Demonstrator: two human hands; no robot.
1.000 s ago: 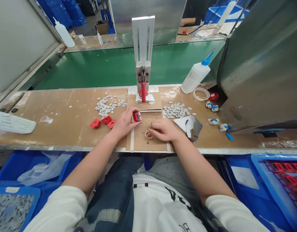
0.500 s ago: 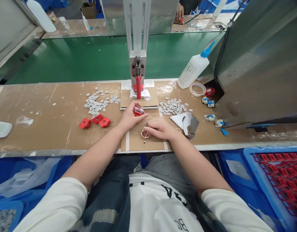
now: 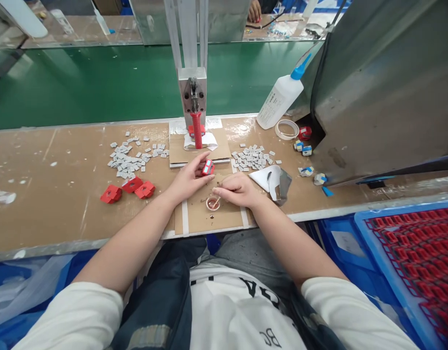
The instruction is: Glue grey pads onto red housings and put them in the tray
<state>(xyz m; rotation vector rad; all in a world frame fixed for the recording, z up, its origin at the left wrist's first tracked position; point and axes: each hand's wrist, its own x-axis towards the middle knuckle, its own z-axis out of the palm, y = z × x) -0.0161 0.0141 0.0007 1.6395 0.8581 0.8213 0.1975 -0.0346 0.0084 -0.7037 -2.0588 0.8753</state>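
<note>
A small red part with a pale top point(image 3: 208, 167) is held in my left hand point(image 3: 190, 178), between thumb and fingers. My right hand point(image 3: 239, 189) pinches a thin stick point(image 3: 217, 200), whose lower end is in a small round cup point(image 3: 212, 203) of brownish contents. The cup rests on the cardboard in front of me. Behind my hands stands a metal clamp with a red handle point(image 3: 196, 130). Grey pieces lie in one pile on the left point(image 3: 127, 159) and another on the right point(image 3: 253, 158). Several red parts point(image 3: 132, 184) are left of my left hand.
A white bottle with a blue nozzle point(image 3: 281, 101) leans near a tape roll point(image 3: 286, 130). A folded white and silver sheet point(image 3: 274, 181) lies right of my right hand. At lower right is a blue crate point(image 3: 369, 233) of red parts. A co-worker's hand point(image 3: 254, 11) shows across the green belt.
The view has shifted, so the bench appears further left. The red part in my left hand has been tilted. The stick in my right hand now shows clearly, reaching into the cup.
</note>
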